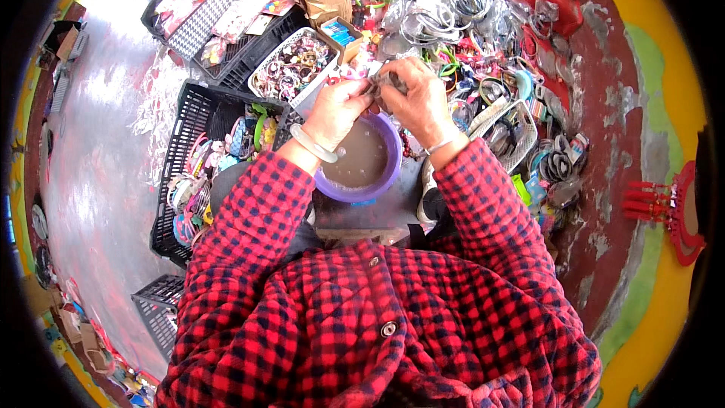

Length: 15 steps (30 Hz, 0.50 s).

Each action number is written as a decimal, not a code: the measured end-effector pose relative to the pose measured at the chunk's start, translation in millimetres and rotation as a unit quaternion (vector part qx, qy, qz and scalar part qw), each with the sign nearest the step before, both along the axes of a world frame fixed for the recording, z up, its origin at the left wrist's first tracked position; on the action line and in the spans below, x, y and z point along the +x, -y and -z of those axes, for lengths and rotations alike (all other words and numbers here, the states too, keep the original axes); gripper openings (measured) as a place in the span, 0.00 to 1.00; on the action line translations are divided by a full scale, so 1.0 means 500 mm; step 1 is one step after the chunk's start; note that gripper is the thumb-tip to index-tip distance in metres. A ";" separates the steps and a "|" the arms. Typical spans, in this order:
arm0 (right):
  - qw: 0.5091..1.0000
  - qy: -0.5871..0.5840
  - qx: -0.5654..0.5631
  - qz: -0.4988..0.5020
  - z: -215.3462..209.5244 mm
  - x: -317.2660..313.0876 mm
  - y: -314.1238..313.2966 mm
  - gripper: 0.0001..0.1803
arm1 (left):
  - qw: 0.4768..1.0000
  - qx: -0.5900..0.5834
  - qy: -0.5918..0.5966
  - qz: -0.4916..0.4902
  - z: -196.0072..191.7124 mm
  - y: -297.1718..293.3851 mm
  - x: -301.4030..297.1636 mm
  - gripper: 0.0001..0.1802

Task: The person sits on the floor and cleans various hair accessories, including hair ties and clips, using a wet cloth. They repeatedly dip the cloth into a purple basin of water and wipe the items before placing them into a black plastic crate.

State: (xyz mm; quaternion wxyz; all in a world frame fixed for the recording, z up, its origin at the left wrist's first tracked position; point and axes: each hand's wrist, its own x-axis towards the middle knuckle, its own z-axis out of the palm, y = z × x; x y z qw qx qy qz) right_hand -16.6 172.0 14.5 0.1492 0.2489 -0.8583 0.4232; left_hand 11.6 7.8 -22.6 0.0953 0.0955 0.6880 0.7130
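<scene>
Both hands are raised over the far rim of a purple basin (352, 195) that holds murky grey-brown water (359, 157). My left hand (337, 112), with a pale bangle at the wrist, is closed with its fingertips pinching a dark grey crumpled cloth (387, 89). Fingers bent over the same cloth, my right hand (420, 101) grips it from the other side. Much of the cloth is hidden by the fingers.
A white basket (257, 75) of small hair ties stands beyond the basin. Left is a black crate (168, 204) of headbands. Bagged headbands (472, 0) pile up at the far right, above a white basket (524, 146). Cardboard boxes (332, 4) stand at the back.
</scene>
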 end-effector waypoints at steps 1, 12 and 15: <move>0.999 0.043 -0.011 0.019 0.009 -0.004 -0.006 0.10 | 1.000 0.008 0.004 0.011 0.000 -0.001 0.005 0.16; 0.987 0.129 -0.027 0.089 0.065 -0.086 -0.059 0.10 | 0.997 0.062 0.017 0.047 -0.012 0.001 0.018 0.17; 0.952 0.249 -0.113 0.138 0.034 -0.084 -0.065 0.13 | 0.990 0.127 0.055 -0.012 -0.017 0.010 0.004 0.18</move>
